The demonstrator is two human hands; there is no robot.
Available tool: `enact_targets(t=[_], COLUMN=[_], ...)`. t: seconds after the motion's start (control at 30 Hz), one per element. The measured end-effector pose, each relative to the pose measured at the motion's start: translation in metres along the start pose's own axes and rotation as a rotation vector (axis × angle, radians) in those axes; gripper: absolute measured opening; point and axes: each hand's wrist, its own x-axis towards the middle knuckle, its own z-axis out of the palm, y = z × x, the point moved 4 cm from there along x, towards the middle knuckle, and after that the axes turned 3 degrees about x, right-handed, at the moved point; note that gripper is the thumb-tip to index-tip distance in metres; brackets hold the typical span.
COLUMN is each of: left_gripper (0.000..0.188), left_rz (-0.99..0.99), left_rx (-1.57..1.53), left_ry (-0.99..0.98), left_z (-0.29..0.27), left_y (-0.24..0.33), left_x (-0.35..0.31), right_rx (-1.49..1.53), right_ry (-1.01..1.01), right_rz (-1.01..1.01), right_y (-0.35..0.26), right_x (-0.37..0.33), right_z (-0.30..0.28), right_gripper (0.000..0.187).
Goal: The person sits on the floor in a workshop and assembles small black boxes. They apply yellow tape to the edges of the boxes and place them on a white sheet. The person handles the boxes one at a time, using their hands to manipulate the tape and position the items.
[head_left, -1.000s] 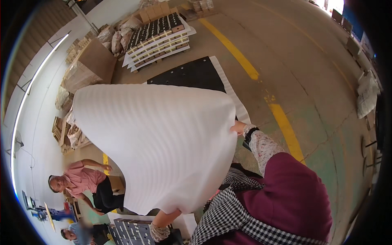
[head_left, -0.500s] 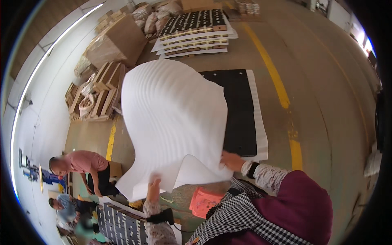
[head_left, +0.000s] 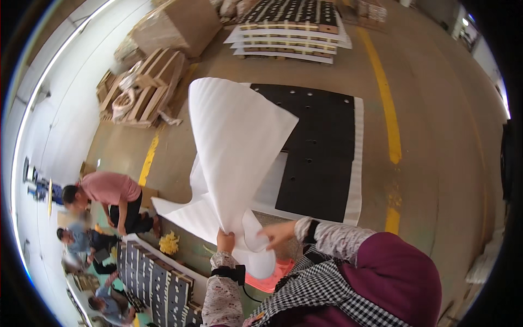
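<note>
A large white foam sheet rises in front of me, folded over on itself, with its upper part bulging and one corner pointing right. My left hand is closed around its gathered lower part. My right hand is at the sheet's lower right edge, its fingertips pinched there; part of that grip is hard to make out. Behind the sheet, black panels with round holes lie on another white sheet on the floor. The foam sheet hides their left side.
A stack of black panels with white sheets between stands at the far side. Wooden pieces are piled far left. A person in a pink shirt bends at the left, near more stacked panels. A red plastic stool-like object stands below my hands.
The spread, billowing sheet has folded together and narrowed, uncovering more of the black panels. My left hand has moved right and up; my right hand has come left and down, toward it.
</note>
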Motion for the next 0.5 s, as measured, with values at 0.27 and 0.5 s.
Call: enact_targets(t=[0.27, 0.5], left_gripper=[0.024, 0.059], left_rz=[0.214, 0.110], left_rx=[0.537, 0.338], left_ry=[-0.015, 0.066], left_z=[0.034, -0.059], left_y=[0.050, 0.036], left_x=[-0.066, -0.148], right_rx=[0.108, -0.389], right_ry=[0.377, 0.473], right_rz=[0.313, 0.038], right_y=[-0.024, 0.020], right_x=[0.098, 0.205], right_z=[-0.002, -0.012], right_gripper=[0.085, 0.050])
